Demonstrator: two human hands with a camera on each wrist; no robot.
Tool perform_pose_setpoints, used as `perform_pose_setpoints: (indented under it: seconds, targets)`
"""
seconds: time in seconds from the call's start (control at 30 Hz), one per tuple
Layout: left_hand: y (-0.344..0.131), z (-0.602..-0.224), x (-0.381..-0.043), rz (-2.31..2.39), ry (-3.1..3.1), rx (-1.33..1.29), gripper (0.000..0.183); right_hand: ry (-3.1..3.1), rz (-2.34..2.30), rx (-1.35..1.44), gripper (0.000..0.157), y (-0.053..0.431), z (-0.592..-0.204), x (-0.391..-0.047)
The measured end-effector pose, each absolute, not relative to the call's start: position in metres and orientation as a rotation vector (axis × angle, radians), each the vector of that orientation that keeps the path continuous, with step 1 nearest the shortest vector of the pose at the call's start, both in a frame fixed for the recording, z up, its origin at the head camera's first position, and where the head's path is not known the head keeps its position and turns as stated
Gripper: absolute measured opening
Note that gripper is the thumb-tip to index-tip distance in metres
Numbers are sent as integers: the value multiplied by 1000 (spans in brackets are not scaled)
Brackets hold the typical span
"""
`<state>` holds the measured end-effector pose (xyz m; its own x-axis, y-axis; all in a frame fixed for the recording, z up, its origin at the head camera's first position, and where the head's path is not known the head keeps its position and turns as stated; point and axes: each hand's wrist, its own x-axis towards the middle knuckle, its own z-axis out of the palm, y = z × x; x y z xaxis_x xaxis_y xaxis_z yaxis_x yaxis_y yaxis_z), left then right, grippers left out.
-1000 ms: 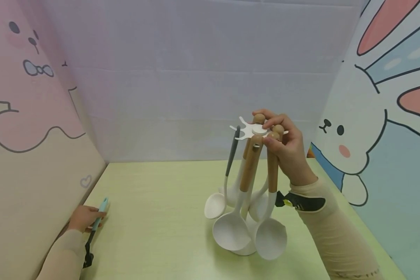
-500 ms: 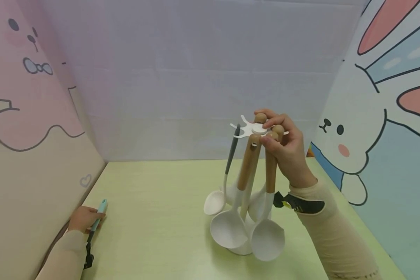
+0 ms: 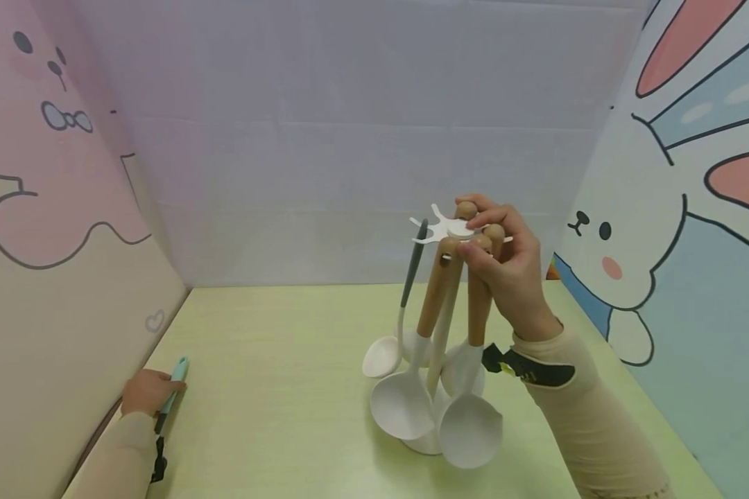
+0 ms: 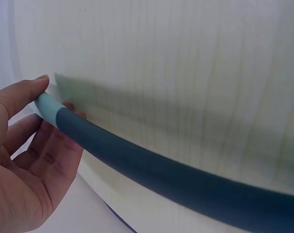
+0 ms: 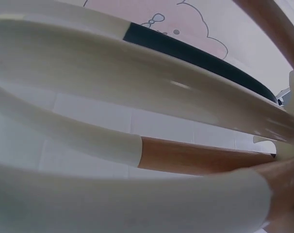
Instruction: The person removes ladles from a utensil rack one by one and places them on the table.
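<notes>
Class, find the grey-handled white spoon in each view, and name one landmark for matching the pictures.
Head: the grey-handled spoon hangs right of centre, at the left of the white rack.
Left wrist: not in it; the dark shaft belongs to the turquoise-handled tool.
Right wrist: its handle slants from top middle towards the right edge.
Shared landmark, head and right wrist only: the bow on the pink wall figure, upper left, then top middle.

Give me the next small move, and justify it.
Probably lift the teal-handled utensil toward the utensil rack: the left grip pinches it off to the side, the right grip holds the rack's top, and one hook looks bare.
</notes>
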<state>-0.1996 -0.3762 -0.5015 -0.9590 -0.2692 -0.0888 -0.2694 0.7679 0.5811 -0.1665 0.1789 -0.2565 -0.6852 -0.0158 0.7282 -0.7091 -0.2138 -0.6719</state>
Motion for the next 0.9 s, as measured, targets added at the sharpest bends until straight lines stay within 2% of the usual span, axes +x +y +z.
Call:
perform_pose_setpoints:
  seconds: [0.53, 0.77, 0.9]
  targets:
    - [-373, -500, -195, 886, 2965, -574, 45, -1685, 1871, 781, 15, 174, -255, -159]
    - [-374, -504, -195, 892, 2987, -615, 44, -1743, 1773, 742, 17, 173, -255, -156]
    - [-373, -504, -194, 897, 2984, -636, 43, -1765, 1713, 711, 24, 171, -256, -156]
